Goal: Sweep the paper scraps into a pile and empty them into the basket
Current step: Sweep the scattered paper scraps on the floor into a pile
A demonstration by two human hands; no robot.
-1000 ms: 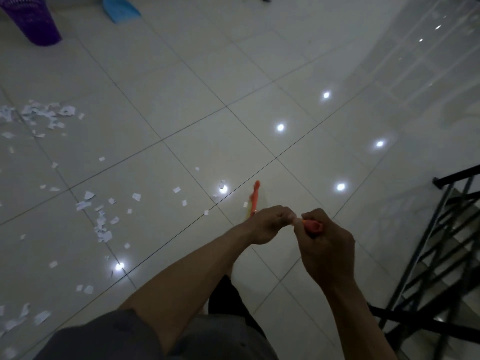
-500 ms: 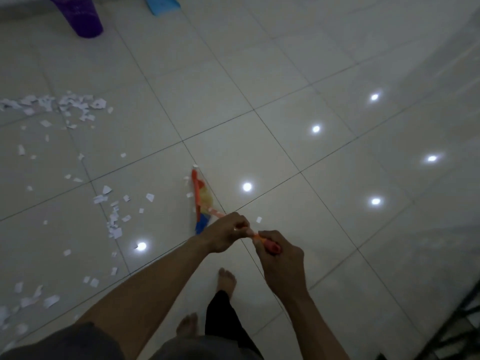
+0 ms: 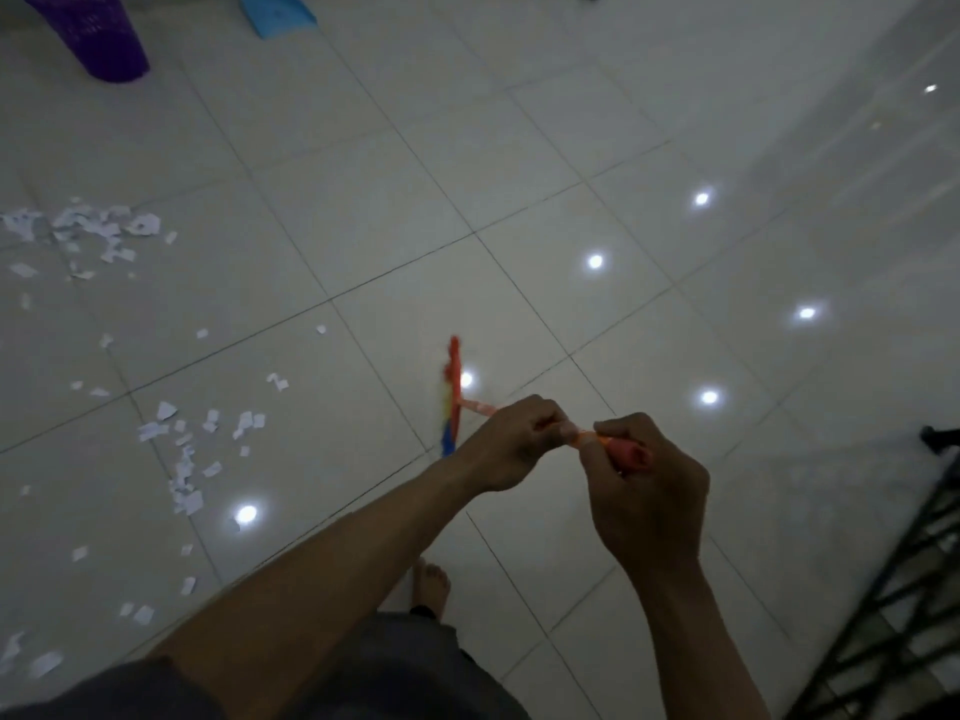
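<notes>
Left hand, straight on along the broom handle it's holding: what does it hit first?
Probably the broom head, just ahead down the handle from the left hand, then floor tile. Depth is hard to judge.

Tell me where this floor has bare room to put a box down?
Bare: the tiles right of the broom out to the railing, and the stretch between dustpan and broom. Crowded: the left side, where scraps scatter from below the basket to the near edge.

Purple basket (image 3: 98, 39), blue dustpan (image 3: 280, 15), white scraps (image 3: 150, 431) (orange broom (image 3: 454, 379))
</notes>
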